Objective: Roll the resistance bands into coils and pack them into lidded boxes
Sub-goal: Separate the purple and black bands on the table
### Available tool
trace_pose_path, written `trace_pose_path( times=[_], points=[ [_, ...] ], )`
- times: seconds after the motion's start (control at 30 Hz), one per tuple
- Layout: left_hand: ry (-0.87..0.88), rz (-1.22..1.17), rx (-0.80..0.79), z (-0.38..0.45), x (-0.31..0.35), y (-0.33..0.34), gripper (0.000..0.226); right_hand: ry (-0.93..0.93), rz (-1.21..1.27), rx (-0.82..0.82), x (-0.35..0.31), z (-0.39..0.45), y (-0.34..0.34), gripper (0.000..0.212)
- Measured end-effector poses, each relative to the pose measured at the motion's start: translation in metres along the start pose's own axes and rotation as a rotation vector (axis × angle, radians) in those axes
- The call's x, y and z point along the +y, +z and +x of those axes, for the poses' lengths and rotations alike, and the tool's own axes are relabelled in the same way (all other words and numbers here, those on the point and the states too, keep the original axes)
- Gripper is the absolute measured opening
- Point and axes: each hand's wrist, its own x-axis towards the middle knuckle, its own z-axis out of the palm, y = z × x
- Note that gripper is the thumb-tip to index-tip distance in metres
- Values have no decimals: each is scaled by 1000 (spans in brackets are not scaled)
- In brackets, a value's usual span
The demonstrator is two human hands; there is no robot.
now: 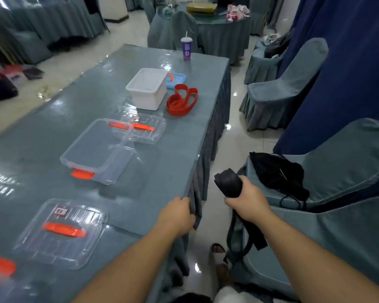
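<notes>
Black resistance band (pixel 229 184), gripped uncoiled in the right hand (pixel 247 201) while the left hand (pixel 177 217) clutches the bench (pixel 184 136) edge, probably needs rolling next, then the clear box (pixel 96 152).

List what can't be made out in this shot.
- Black band: head view; right hand covers its middle, so how far it is coiled is unclear.
- Left hand: fingertips hidden behind the tablecloth edge.
- White box: contents hidden by its wall.
- Orange part at the left edge: blurred, cut off.
- Lid label: too small to read.
</notes>
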Motion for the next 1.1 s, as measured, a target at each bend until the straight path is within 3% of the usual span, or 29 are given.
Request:
trace_pose_path(
  times=[0.43,0.67,0.9,1.1],
  points=[
    [-394,-139,215,98,-4,-96,55,-224,-186,-388,-43,196,14,52],
    [-593,-224,278,93,-48,-103,53,-433,-400,-487,-115,248,50,39],
    [-721,-366,338,76,-106,-80,42,-913,-756,-392,-204,259,109,42],
    [-847,-443,362,63,-122,-53,45,-1344,-966,-339,-230,260,163,49]
  ],
)
